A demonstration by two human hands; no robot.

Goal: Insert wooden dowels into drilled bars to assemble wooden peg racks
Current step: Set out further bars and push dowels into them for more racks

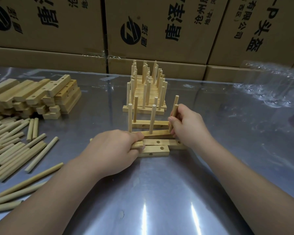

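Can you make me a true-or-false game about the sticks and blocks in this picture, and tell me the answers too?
1. The right hand holds a dowel upright at one end of a drilled bar. True.
2. The left hand is empty. False: it grips spare dowels.
3. The finished racks stand behind the hands, nearer the cardboard boxes. True.
4. The pile of loose dowels lies on the person's right. False: it lies on the left, near the stacked bars.
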